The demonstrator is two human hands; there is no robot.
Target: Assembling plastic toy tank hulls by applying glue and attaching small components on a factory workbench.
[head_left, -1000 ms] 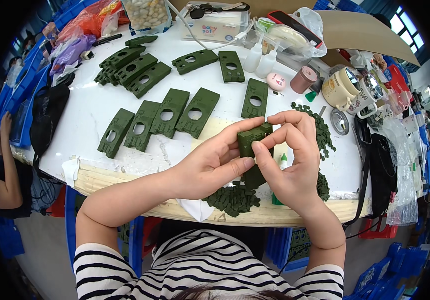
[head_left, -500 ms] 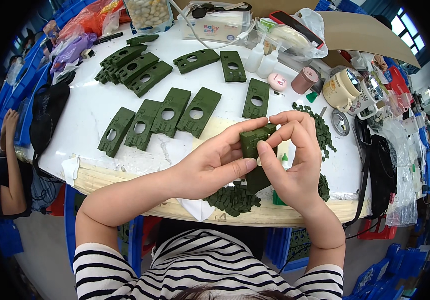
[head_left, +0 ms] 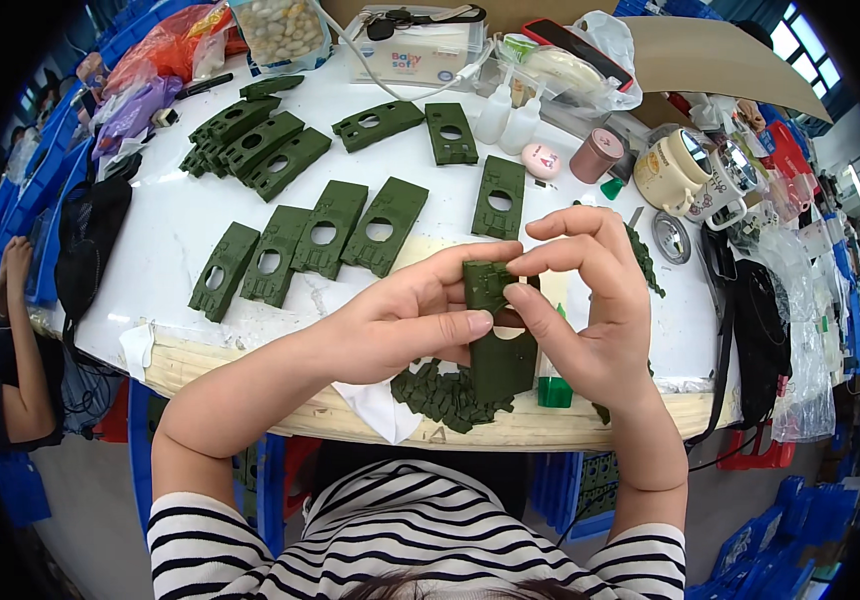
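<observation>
A dark green plastic model tank hull (head_left: 503, 372) with a round opening is held over the table's front edge. My left hand (head_left: 400, 318) grips it from the left, its thumb along the near side and its fingers behind. At the hull's upper right end, the thumb and index finger of my right hand (head_left: 595, 315) pinch its edge; the other fingers are raised. Whether a small part sits between those fingertips is too small to tell. Beneath the hull lies a pile of small green parts (head_left: 440, 393). A green glue bottle (head_left: 555, 388) stands by my right palm.
Several similar hulls (head_left: 385, 225) lie in a row beyond my hands, and more are stacked (head_left: 250, 145) at the back left. White squeeze bottles (head_left: 522, 125), a pink cup (head_left: 597, 155) and cream mugs (head_left: 672, 172) stand farther back. Another person's arm (head_left: 18, 320) shows at far left.
The hull has been turned so that more of its round opening shows. My right fingers have lifted and spread somewhat, with thumb and index finger still at its edge. The view has shifted slightly.
</observation>
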